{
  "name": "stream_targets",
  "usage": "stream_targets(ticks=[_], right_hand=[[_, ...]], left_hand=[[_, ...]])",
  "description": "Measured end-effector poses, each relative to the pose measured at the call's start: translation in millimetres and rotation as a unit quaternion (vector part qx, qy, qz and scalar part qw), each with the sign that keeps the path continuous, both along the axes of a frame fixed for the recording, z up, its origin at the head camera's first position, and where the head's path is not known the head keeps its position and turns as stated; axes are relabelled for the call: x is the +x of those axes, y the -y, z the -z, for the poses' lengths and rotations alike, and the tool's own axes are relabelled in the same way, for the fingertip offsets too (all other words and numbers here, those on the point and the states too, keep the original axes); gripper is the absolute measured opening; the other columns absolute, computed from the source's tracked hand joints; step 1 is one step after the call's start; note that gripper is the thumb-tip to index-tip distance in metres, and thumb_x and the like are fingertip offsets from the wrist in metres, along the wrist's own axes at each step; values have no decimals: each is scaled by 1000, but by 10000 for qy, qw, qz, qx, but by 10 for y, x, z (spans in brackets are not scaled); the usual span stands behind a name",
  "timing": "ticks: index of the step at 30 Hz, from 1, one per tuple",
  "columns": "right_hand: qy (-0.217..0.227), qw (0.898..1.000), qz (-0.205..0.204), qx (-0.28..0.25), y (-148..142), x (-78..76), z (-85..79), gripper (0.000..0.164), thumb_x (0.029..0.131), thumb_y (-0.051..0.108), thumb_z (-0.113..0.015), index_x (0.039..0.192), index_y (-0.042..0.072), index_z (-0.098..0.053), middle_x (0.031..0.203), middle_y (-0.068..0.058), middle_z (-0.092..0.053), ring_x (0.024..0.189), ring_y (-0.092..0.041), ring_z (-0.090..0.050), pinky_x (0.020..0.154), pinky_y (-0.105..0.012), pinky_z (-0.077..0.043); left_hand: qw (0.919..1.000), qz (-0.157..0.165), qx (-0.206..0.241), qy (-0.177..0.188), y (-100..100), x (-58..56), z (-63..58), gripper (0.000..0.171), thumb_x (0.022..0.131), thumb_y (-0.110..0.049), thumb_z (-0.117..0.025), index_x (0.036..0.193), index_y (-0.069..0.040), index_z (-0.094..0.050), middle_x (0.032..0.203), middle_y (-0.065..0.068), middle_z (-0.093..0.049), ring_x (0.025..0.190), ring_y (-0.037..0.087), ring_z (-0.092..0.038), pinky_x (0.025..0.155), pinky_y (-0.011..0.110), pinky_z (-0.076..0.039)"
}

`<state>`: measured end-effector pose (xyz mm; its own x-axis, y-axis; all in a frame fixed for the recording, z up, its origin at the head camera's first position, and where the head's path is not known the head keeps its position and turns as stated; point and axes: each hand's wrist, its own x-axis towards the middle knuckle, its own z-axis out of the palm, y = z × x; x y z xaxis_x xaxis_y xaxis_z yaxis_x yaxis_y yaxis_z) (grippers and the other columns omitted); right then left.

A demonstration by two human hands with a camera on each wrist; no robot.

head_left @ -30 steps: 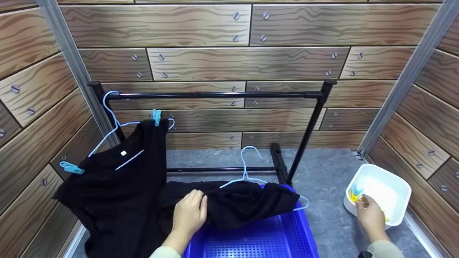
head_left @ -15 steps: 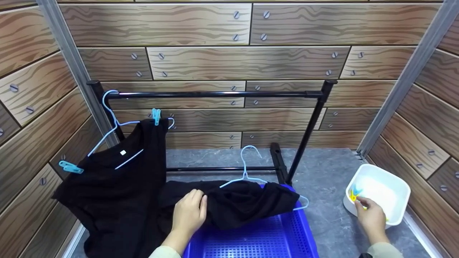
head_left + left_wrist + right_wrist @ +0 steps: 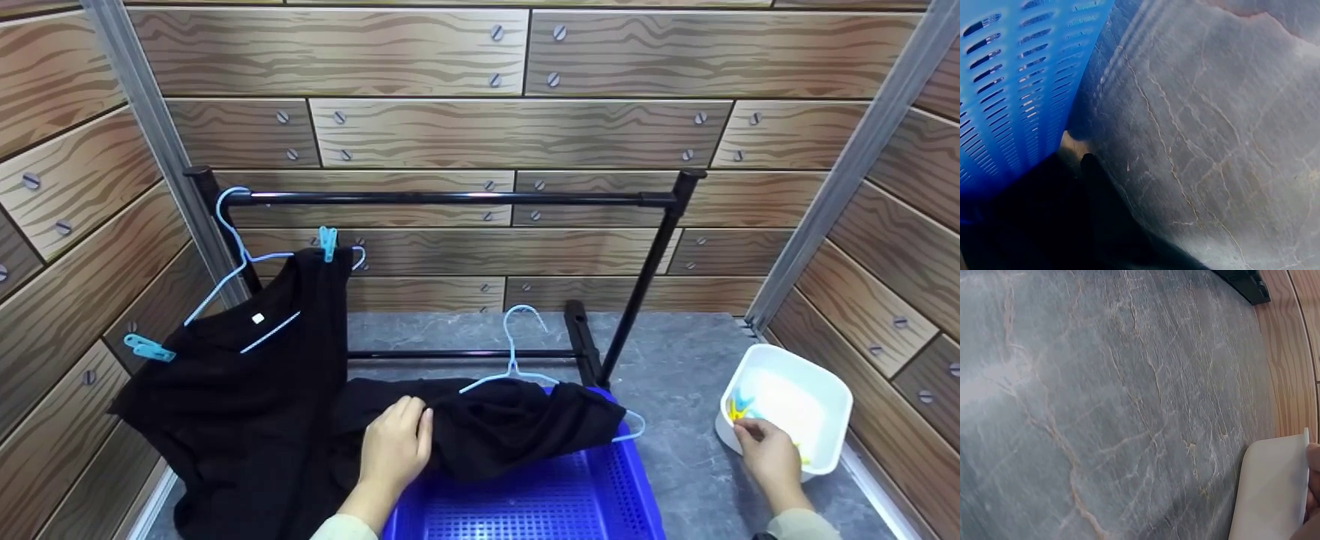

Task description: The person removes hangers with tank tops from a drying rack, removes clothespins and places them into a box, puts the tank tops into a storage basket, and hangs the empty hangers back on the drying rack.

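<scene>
Black garment in left hand lies crosswise.

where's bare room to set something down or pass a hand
The grey surface lies bare between the blue basket and white tub. A hand could likely pass under the rack bar, right of the hanging black top. Crowded: the basket's far side, with black garment and left hand; the tub's left side, with clips and right hand.
</scene>
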<state>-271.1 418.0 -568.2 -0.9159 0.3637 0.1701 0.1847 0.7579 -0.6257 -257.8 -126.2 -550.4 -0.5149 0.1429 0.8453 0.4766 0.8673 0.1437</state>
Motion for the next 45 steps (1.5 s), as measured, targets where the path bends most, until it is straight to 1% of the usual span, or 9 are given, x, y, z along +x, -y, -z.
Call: stream_targets(ticks=[7, 12, 18, 23, 25, 28, 30, 34, 45], right_hand=[[-45, 9999, -106, 21, -24, 13, -19, 24, 89, 15, -59, 102, -4, -62, 99, -23, -63, 92, -37, -59, 69, -41, -49], [-151, 9998, -130, 8, -24, 29, -75, 23, 88, 15, -61, 101, -4, -63, 96, -22, -64, 90, -37, -59, 72, -42, -48], [-348, 9993, -133, 52, -3, 19, -126, 22, 88, 17, -61, 100, -1, -65, 96, -19, -65, 88, -33, -60, 67, -34, -47], [-380, 9992, -93, -57, 35, 26, -145, 23, 88, 18, -61, 100, -1, -65, 98, -20, -65, 90, -34, -60, 67, -30, -48], [-418, 9990, -90, -91, 60, 32, -158, 23, 88, 18, -62, 100, -1, -65, 98, -19, -65, 88, -30, -62, 66, -24, -47], [-495, 9986, -124, -158, 104, 45, -201, 23, 87, 20, -63, 100, 0, -66, 98, -18, -65, 81, -17, -61, 63, -16, -44], [-575, 9981, -183, -157, 135, 51, -243, 25, 87, 21, -63, 100, 0, -66, 97, -17, -66, 76, -4, -56, 62, -13, -42], [-775, 9961, -394, -178, 204, 61, -331, 26, 88, 23, -62, 101, 1, -66, 96, -15, -66, 73, 10, -47, 64, -11, -41], [-1131, 9914, -598, -290, 407, 69, -530, 27, 88, 26, -62, 100, 3, -67, 95, -14, -66, 74, 12, -48, 65, -7, -39]], left_hand=[[10000, 13, -9, 4, -7, -9, -7, 18, 88, -22, -50, 72, -13, -50, 64, -2, -43, 53, 19, -47, 46, 35, -38], [10000, 1, -27, 8, -7, -13, -9, 19, 88, -23, -50, 72, -13, -50, 64, -2, -44, 53, 19, -48, 46, 36, -38], [10000, -39, -24, 27, 1, -11, -9, 18, 88, -23, -51, 73, -13, -50, 65, -2, -44, 53, 19, -49, 46, 36, -38], [9999, -54, -35, 92, -1, 1, 1, 19, 88, -24, -51, 73, -13, -50, 64, -2, -43, 53, 19, -48, 46, 35, -38], [9999, -63, -33, 127, -3, 7, 10, 19, 88, -24, -51, 72, -13, -50, 64, -2, -43, 52, 19, -48, 46, 35, -38], [9998, -71, -17, 206, -4, 15, 19, 19, 88, -25, -52, 73, -13, -49, 64, -2, -42, 53, 20, -48, 46, 36, -39], [9997, -79, -6, 233, -3, 14, 21, 20, 88, -26, -52, 73, -13, -49, 64, -1, -43, 53, 21, -49, 46, 36, -39], [9996, -87, 17, 249, -1, 7, 22, 20, 88, -27, -51, 73, -13, -49, 64, -1, -43, 54, 22, -50, 47, 37, -39], [9997, -75, 28, 228, -7, -2, 15, 20, 88, -27, -50, 73, -14, -50, 65, -1, -44, 54, 21, -50, 47, 37, -40]])
